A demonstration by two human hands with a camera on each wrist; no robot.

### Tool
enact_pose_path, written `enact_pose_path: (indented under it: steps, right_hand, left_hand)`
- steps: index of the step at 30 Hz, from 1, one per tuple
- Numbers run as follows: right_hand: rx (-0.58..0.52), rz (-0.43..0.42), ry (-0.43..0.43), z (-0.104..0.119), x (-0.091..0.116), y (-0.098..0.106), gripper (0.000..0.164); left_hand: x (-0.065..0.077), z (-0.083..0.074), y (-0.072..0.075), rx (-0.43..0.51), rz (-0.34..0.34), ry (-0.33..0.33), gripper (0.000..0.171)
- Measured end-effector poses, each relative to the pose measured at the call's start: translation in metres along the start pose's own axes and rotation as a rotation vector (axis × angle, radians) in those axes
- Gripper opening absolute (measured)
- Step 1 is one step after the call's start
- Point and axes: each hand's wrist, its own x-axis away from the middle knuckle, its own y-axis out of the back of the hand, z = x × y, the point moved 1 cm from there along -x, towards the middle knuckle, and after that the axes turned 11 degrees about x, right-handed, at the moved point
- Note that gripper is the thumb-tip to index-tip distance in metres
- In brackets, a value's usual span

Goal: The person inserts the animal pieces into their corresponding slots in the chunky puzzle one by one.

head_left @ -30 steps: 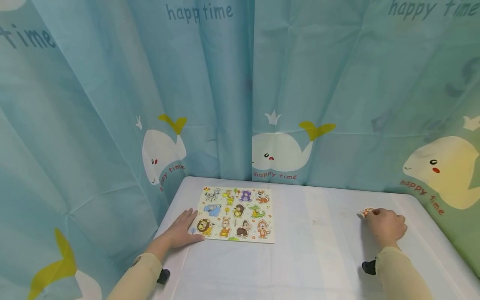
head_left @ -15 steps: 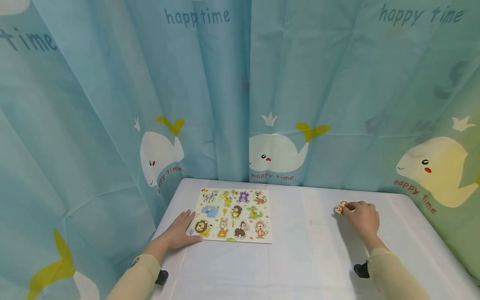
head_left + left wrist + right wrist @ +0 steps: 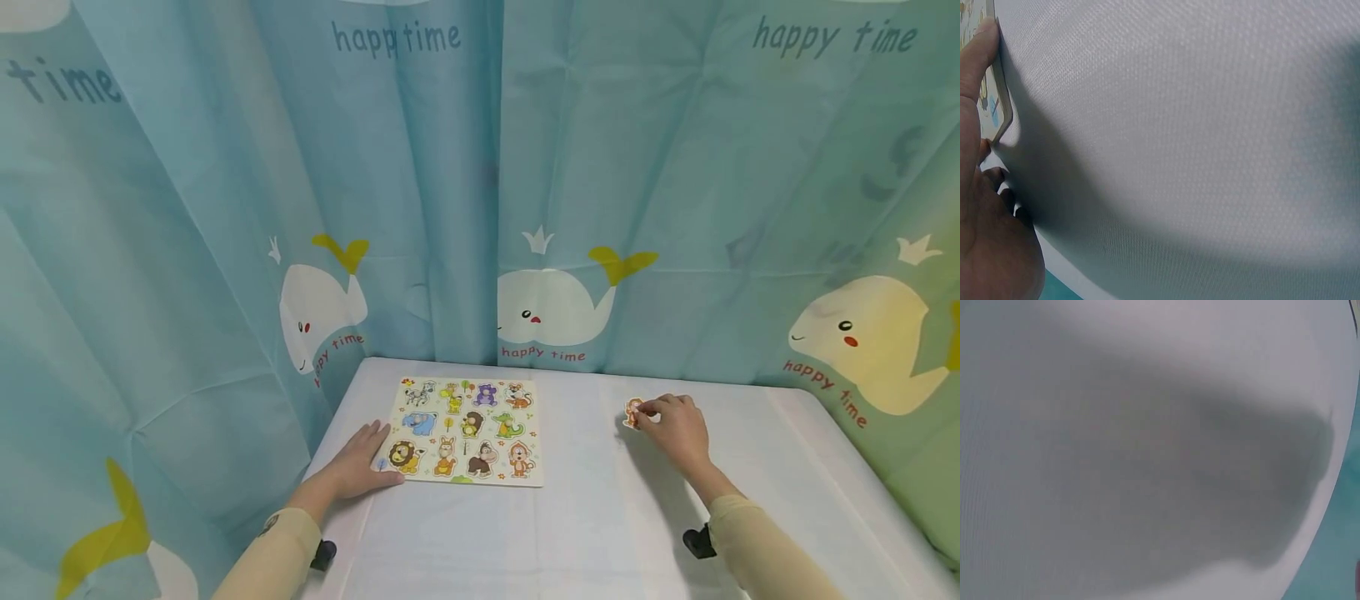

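Observation:
A flat animal puzzle board (image 3: 502, 481) lies on the white-covered table, left of centre in the head view. My left hand (image 3: 358, 467) rests at its left side, thumb along the near corner and fingers stretched by the left edge. The left wrist view shows the thumb touching the board's edge (image 3: 1005, 106). To the right of the board, my right hand (image 3: 677, 432) pinches a small orange-brown monkey puzzle piece (image 3: 633, 412) between thumb and fingertips. The piece is held above the cloth, apart from the board. The right wrist view holds only a shadow on the cloth.
The white table covering (image 3: 585, 533) spreads under both arms. Behind the table hangs a blue curtain (image 3: 450, 167) printed with whales, close to the far edge. A black wrist mount (image 3: 699, 542) sits under the right forearm, and another (image 3: 323, 555) by the left.
My right hand has carried the monkey piece leftward across the table, toward the board. The left hand stays at the board's edge. The head view has shifted slightly.

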Motion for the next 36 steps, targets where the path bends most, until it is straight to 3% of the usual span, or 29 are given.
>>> enact_pose_path:
  steps: [23, 36]
  right_hand:
    - [-0.062, -0.003, 0.236, 0.089, 0.001, -0.023, 0.005]
    - [-0.073, 0.006, 0.326, 0.123, 0.008, -0.036, 0.008]
  left_hand:
    - [0.0, 0.0, 0.001, 0.016, -0.004, 0.005, 0.11]
    - [0.0, 0.001, -0.002, 0.011, -0.01, 0.009, 0.11]
